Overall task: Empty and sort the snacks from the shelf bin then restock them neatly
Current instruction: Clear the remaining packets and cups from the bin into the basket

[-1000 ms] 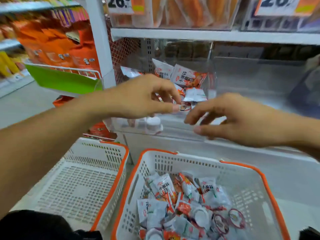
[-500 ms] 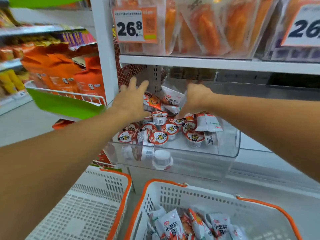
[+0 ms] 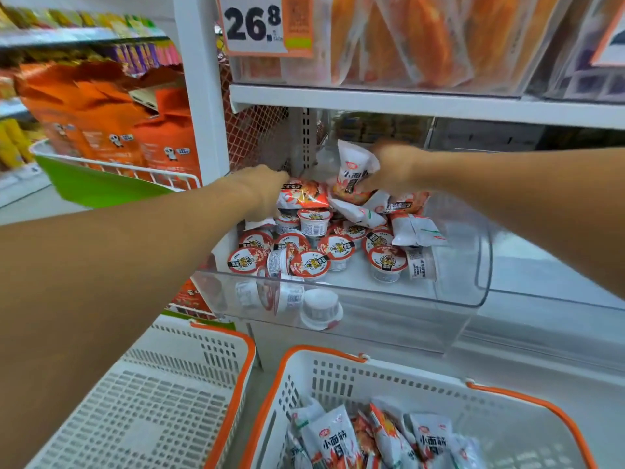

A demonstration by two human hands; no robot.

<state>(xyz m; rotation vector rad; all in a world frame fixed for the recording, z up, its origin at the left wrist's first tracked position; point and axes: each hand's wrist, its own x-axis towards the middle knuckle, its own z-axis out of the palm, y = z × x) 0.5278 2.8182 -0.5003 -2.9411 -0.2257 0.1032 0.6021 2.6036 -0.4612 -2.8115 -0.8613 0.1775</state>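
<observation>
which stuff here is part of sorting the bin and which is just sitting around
Job in hand: clear shelf bin; snack packets and sealed cups inside it; right hand gripping a packet; left hand on an orange packet; right basket holding sorted packets; left basket.

Lying about: orange bags; price tag; upper-shelf packs.

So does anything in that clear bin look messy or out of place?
Yes. The clear bin holds two kinds jumbled together: small cups lie tipped every way at the front, and packets are heaped at the back. One cup has rolled against the front wall.
</observation>
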